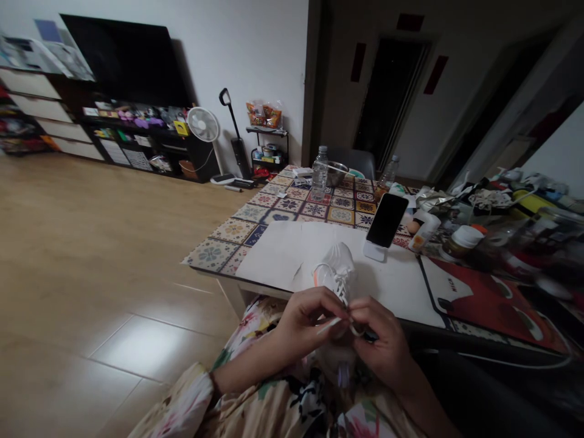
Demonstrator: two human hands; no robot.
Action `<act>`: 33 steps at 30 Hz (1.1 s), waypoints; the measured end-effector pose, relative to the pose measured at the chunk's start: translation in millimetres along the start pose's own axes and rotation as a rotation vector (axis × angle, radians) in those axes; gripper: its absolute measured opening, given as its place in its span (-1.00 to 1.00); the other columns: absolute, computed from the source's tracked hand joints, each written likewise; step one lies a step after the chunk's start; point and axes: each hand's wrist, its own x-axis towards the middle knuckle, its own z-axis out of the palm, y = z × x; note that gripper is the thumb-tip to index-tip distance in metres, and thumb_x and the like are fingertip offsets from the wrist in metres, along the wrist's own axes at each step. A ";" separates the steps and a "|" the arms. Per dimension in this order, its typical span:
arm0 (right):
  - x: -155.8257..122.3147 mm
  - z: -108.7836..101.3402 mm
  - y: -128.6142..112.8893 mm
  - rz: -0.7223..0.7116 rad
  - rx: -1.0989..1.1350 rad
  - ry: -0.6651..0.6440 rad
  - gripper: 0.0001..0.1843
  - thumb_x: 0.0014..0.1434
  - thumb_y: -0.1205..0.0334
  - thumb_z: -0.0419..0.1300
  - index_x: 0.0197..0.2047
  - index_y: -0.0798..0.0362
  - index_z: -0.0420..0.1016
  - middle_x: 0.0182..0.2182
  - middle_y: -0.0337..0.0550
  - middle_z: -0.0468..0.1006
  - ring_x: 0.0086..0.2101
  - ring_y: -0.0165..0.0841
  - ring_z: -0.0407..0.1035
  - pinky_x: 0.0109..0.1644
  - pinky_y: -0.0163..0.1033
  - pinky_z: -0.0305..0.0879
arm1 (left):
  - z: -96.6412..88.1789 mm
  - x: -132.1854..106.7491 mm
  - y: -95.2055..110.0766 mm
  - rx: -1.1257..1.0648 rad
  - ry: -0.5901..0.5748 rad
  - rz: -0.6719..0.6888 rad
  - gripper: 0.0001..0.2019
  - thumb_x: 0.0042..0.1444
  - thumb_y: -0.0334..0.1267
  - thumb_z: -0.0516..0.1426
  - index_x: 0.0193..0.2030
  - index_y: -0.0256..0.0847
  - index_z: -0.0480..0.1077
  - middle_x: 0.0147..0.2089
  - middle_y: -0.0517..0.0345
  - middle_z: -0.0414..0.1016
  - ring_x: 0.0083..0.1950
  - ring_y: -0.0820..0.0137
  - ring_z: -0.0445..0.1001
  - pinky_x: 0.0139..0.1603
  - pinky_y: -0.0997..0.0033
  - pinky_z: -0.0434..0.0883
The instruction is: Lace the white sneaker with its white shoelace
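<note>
A white lace-up shoe (pixel 340 263) rests with its toe on the white sheet at the table's near edge, its heel end reaching toward my lap. My left hand (pixel 314 310) pinches a white shoelace (pixel 329 325) above the shoe's opening. My right hand (pixel 376 331) meets it there, fingers closed on a loop of the same lace. Both sets of fingertips touch. They cover the upper lacing and part of the shoe's tongue.
A phone (pixel 387 220) stands on a white holder beyond the shoe. Clear bottles (pixel 319 173) are farther back on the patterned table (pixel 219 249). To the right lie a red folder-like item (pixel 483 304), a white-lidded jar (pixel 463 241) and a heap of clutter.
</note>
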 end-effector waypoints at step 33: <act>-10.1 -52.2 65.0 0.289 0.546 -0.152 -0.46 0.23 -0.20 0.13 -0.58 0.03 0.23 -0.63 -0.30 0.21 -0.60 -0.43 0.13 -0.54 -0.30 0.12 | -76.1 13.2 -33.2 -0.216 -0.150 -0.470 -0.60 0.07 0.08 0.24 -0.35 -0.25 0.31 -0.68 0.43 0.09 -0.67 0.61 -0.02 -0.63 0.61 -0.09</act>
